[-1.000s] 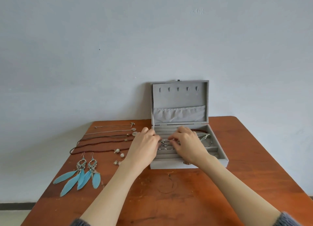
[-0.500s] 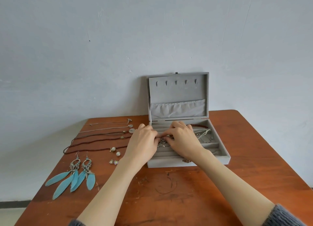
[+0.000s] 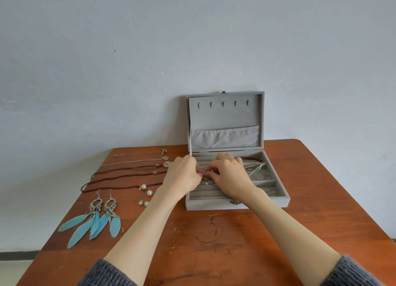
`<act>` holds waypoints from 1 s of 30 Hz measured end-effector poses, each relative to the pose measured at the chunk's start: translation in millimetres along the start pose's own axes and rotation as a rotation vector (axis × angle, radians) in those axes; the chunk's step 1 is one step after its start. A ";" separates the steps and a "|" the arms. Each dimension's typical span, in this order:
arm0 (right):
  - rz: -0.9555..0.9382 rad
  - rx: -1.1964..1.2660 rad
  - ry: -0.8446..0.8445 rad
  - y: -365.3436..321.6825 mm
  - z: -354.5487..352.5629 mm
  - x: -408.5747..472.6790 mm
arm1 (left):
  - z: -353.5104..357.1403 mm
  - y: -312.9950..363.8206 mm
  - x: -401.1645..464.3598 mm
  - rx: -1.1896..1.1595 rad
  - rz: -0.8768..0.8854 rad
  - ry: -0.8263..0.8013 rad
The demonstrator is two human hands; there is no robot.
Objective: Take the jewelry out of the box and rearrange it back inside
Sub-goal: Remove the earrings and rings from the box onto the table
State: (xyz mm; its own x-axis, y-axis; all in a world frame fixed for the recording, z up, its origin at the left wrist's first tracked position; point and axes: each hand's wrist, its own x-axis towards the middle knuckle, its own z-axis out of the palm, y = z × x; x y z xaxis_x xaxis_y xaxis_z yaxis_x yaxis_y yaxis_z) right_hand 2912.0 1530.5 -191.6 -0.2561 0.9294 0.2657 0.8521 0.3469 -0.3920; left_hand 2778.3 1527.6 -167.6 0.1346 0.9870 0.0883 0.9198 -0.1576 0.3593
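over the ring rolls of the open grey jewelry box [image 3: 236, 204], both hands meet above a small metal piece [image 3: 204, 177]; the left hand [image 3: 184, 174] and the right hand [image 3: 230, 174] have their fingers curled in toward each other and seem to pinch this little piece between the fingertips, though it is too small to tell what kind of jewelry it is. just below the hands, a few more small metal pieces [image 3: 206, 183] sit in the padded rows. the box stands at the back of the wooden table [image 3: 214, 243] with its lid [image 3: 226, 123] upright against the wall, showing a row of hooks and a gathered pocket. in the box's right compartments lie a dark beaded strand [image 3: 251, 158] and a pale cord tangle [image 3: 257, 169]. left of the box, on the table, several necklaces [image 3: 128, 170] are laid out in rough parallel lines; nearer the person lie two pearl earrings [image 3: 145, 189], a pair of small studs [image 3: 143, 202], and a pair of blue feather earrings [image 3: 94, 219]. grey knit sleeves [image 3: 351, 273] cover both forearms at the bottom edge.
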 end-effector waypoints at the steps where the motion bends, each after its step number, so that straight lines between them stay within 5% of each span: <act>1: -0.001 0.004 0.007 0.2 -0.2 0.0 | -1.3 0.3 -1.4 -0.056 -0.005 -0.006; 13: -0.066 0.256 0.102 -24.2 -35.2 -23.2 | -33.7 -7.9 -41.3 -0.479 -0.003 0.159; 23: -0.171 0.264 -0.134 -76.8 -27.8 -57.7 | -56.5 -51.7 -107.1 -0.425 -0.066 0.113; 30: -0.148 0.346 -0.326 -102.8 -20.7 -61.4 | -84.5 -71.6 -133.0 -0.430 -0.064 -0.061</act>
State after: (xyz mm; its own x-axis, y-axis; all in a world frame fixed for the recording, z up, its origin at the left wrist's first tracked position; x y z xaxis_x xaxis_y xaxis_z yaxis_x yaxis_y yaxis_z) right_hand 2849.6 1435.2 -149.4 -0.5398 0.8386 0.0729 0.6085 0.4485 -0.6547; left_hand 2663.4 1404.8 -126.5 0.1158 0.9933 0.0031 0.6917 -0.0829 0.7174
